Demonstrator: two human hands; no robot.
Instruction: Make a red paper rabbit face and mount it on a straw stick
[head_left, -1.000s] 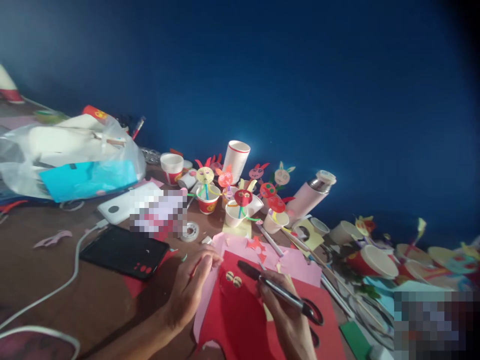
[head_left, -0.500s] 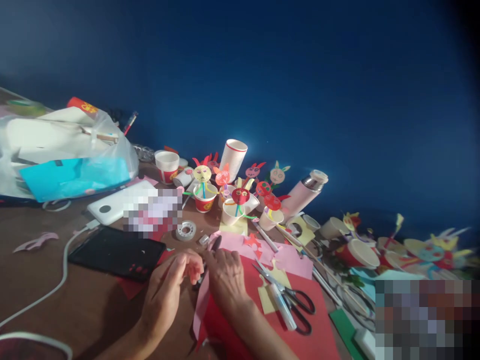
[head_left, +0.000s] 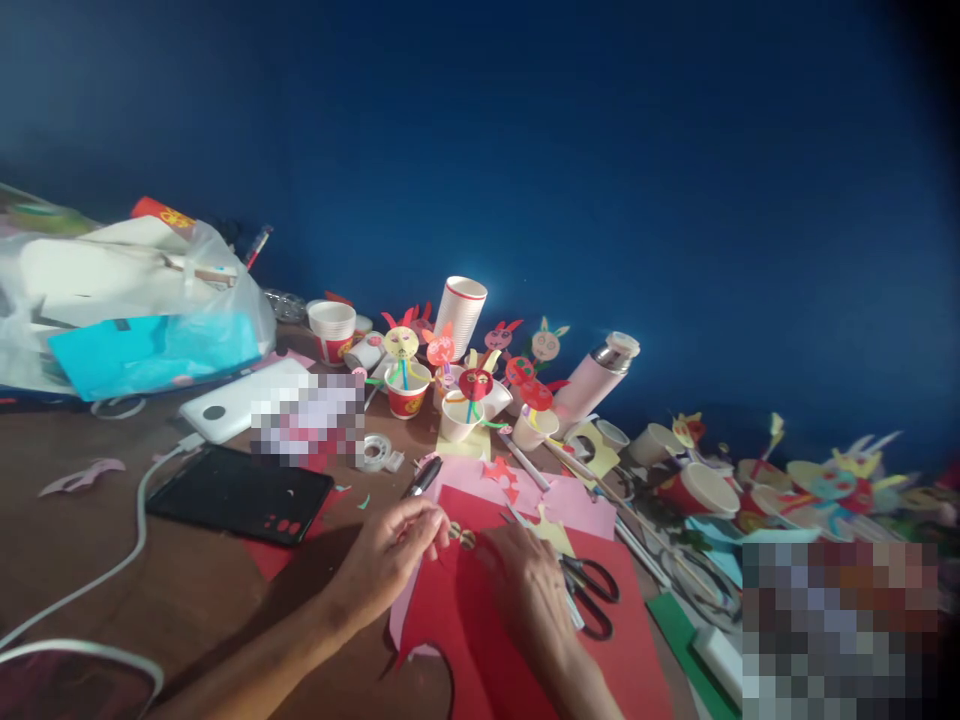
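Observation:
Two small round pieces [head_left: 460, 536] lie on the red paper [head_left: 480, 630] between my hands. My left hand [head_left: 405, 545] is beside them on the left, its fingers curled together; whatever they hold is too small to make out. My right hand [head_left: 529, 575] is over the red paper, blurred, with its fingertips hidden, and partly covers a glue stick. Black-handled scissors [head_left: 600, 590] rest just right of it, near a yellow paper scrap [head_left: 555, 530]. A dark marker [head_left: 426, 477] lies beyond my left hand, by the pink paper [head_left: 585, 508].
Cups with paper animal faces [head_left: 463, 412] stand at the back beside a pink thermos [head_left: 592, 380]. Further left are a tape roll [head_left: 373, 452], a black phone [head_left: 240, 495], a white power bank [head_left: 244, 400] and a plastic bag [head_left: 255, 300]. More cups [head_left: 701, 490] are at the right.
Both hands have moved right, my right hand away from the marker and over the glue stick. The two round pieces have come into view. The small piece near the tape roll now sits against it.

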